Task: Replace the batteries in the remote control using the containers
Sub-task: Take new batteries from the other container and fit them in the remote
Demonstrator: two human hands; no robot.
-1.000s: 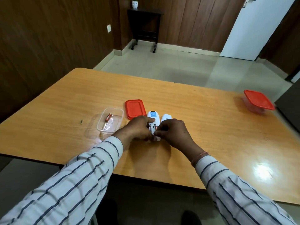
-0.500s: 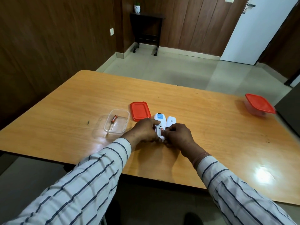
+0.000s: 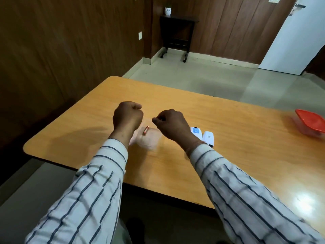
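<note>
My left hand (image 3: 127,117) is a closed fist held above the table, just left of the clear open container (image 3: 151,140). A red battery (image 3: 145,130) lies inside that container. My right hand (image 3: 171,125) hovers over the container's right side with its fingertips pinched together; whether something small sits between them is not visible. The white remote (image 3: 196,131) lies on the table behind my right wrist, with its white battery cover (image 3: 209,137) beside it on the right. Neither hand touches the remote.
A second clear container with a red lid (image 3: 310,122) stands at the table's far right. The orange wooden table (image 3: 246,138) ends close to me and at the left. The other red lid is hidden behind my right hand.
Both hands have left the remote and moved up and left, over the clear container. The remote now lies alone on the table. The camera has turned left.
</note>
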